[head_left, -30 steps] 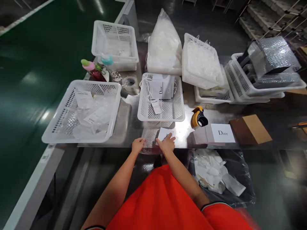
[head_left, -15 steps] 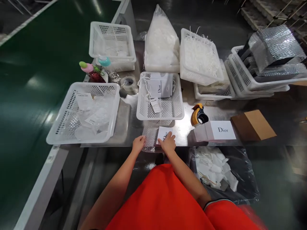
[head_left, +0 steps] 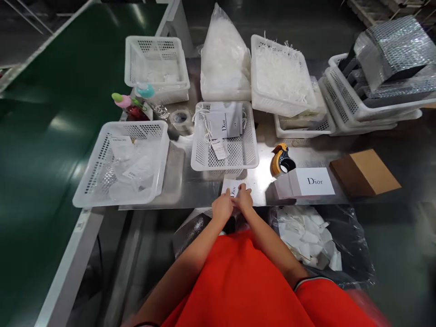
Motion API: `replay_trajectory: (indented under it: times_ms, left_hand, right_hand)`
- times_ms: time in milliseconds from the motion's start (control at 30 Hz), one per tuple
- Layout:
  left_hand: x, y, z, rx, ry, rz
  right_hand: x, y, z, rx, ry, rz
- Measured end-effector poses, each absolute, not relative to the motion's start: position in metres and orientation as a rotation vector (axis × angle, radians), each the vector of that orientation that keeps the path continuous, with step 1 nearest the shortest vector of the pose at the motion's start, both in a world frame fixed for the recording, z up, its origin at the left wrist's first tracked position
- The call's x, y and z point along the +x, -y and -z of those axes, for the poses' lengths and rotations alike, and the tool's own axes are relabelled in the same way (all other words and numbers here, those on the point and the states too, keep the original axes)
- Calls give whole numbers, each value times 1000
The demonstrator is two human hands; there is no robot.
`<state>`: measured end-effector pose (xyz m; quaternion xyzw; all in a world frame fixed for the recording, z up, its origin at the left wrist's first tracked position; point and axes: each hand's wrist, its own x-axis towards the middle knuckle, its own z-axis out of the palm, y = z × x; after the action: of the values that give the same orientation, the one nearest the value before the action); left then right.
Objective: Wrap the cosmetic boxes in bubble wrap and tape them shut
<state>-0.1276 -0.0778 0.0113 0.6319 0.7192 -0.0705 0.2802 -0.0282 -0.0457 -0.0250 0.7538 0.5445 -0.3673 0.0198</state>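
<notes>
White packet [head_left: 232, 184] lay at near edge of tabletop [head_left: 197, 190]; left hand [head_left: 222, 207], right hand [head_left: 244, 199] touched it, fingers curled, pinch not discernible; light, even pressure suited keeping packet flat.

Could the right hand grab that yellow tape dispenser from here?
Probably yes: the tape dispenser lies beyond the right hand and to its right, with only tabletop showing between them. The hand would likely have to leave the Dior item first.

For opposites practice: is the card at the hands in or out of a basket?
Out: left hand and right hand are at the card, before the middle basket.
</notes>
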Motion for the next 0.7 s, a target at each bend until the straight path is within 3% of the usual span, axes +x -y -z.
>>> replay_trajectory:
  times_ms: [267,467,567,700]
  left_hand:
    - [-106,86,30,1678,-1809,-2]
    - [-100,86,26,1668,-1774,32]
    - [-123,87,21,1603,-1852,-69]
    - [-202,80,14,1427,-2304,-420]
  right_hand:
    - [1,38,40,2162,-1891,1449]
    - [6,36,34,2162,-1855,1441]
    - [3,39,27,2184,-1829,1396]
    - [-13,40,20,2263,-1797,1259]
